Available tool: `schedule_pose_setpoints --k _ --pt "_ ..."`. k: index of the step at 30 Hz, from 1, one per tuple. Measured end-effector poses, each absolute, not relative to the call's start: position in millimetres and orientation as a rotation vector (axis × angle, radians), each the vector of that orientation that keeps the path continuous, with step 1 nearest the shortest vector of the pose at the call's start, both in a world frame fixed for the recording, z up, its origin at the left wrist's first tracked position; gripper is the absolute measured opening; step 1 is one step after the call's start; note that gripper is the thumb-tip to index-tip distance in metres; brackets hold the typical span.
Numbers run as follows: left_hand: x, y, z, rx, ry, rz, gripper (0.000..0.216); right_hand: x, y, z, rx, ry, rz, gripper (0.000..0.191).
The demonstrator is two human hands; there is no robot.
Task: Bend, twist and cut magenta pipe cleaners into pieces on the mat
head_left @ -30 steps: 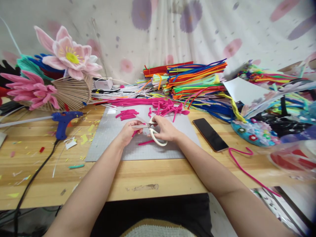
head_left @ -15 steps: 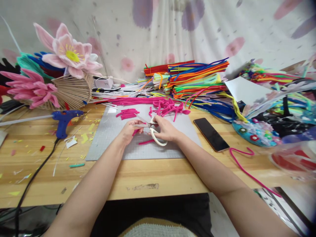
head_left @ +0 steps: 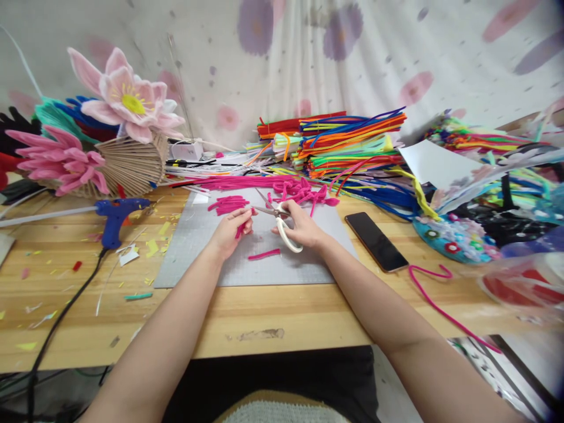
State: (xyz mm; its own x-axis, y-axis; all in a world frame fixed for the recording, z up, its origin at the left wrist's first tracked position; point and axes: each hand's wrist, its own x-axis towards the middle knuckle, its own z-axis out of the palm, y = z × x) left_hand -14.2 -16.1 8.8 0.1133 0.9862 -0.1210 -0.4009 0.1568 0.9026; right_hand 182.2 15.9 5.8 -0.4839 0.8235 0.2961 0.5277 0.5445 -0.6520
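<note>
My left hand (head_left: 231, 232) pinches a short magenta pipe cleaner (head_left: 240, 230), part of which is hidden by the fingers. In my right hand (head_left: 301, 225) are white-handled scissors (head_left: 288, 238), their blades parted and pointing toward the left fingertips. Below the hands, one loose magenta piece (head_left: 264, 254) lies on the grey cutting mat (head_left: 194, 264). A row of cut magenta pieces (head_left: 228, 204) sits just beyond my left hand. Bent and looped magenta pipe cleaners (head_left: 299, 192) lie behind my right hand.
A blue glue gun (head_left: 113, 222) with a black cord lies left, among scraps. Fuzzy pink flowers (head_left: 126, 97) stand behind it. Bundled coloured pipe cleaners (head_left: 348, 141) are stacked at the back. Right of the mat are a phone (head_left: 375, 242) and a long magenta pipe cleaner (head_left: 440, 302).
The scissors in my right hand have moved right and slightly up, away from the left fingers, with blades wider apart. My left hand keeps its pinch, turned slightly.
</note>
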Motion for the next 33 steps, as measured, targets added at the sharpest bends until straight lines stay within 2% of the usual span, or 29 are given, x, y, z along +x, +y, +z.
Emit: schedule_pose_setpoints --k 6,10,14,19,23,28,33 --pt "-11 -14 7 0.761 0.917 1.278 0.014 196 23 15 -1.215 -2.031 0.53 0.039" --pt "-12 -12 6 0.719 0.887 1.322 0.012 226 38 30 -1.349 -1.935 0.372 0.031" --pt "-16 -8 2 0.664 0.912 1.39 0.008 281 66 49 -1.669 -1.869 0.213 0.033" --pt "-17 -6 0 0.646 0.928 1.404 0.012 344 104 60 -2.158 -2.151 0.166 0.033" --pt "-19 -9 5 0.564 0.817 1.293 0.009 356 122 51 -2.272 -2.289 0.129 0.031" --pt "-25 -15 13 0.371 0.605 1.083 0.016 349 127 25 -2.316 -2.184 -0.127 0.032" --pt "-31 -19 16 0.314 0.542 1.02 0.022 342 127 12 -2.389 -2.077 -0.207 0.037"
